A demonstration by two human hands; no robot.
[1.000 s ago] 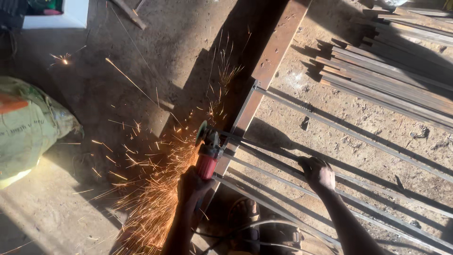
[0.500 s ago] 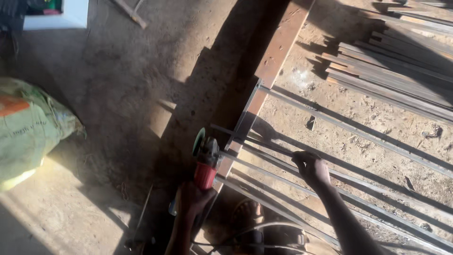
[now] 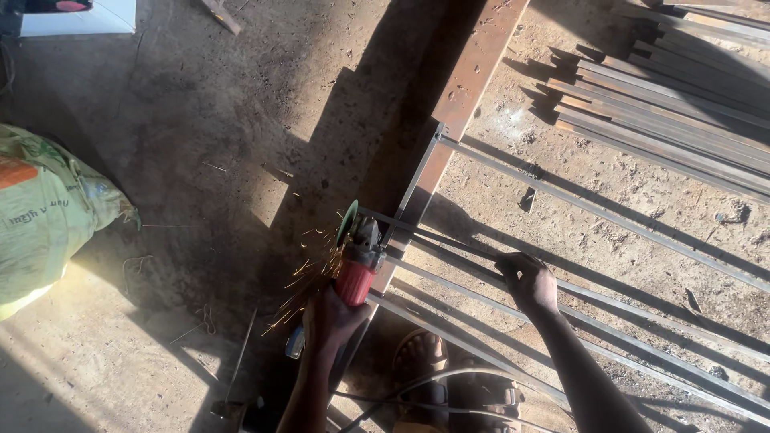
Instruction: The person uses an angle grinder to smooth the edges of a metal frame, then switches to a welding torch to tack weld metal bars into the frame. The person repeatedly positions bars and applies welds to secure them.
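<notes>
Dirt floor [image 3: 200, 120], half in shadow, sunlit at right. Metal frame [image 3: 593, 301] lies flat on it (bars running diagonally), stack of steel strips [image 3: 666, 120] top right, green sack [image 3: 40, 216] left. Left hand [image 3: 333, 317] fingers clamped on red grinder [image 3: 358, 256] at frame's edge, sparks flying. Right hand [image 3: 527, 281] fingers curled on a bar.

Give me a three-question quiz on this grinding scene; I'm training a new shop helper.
1. True or false: the left hand holds the red angle grinder.
2. What does the right hand rest on? A) the green sack B) a thin metal bar C) the white box
3. Fill in: sparks fly toward the ____ side of the picture.

Key: 1 true. 2 B, a thin metal bar of the frame on the ground. 3 left.
</notes>
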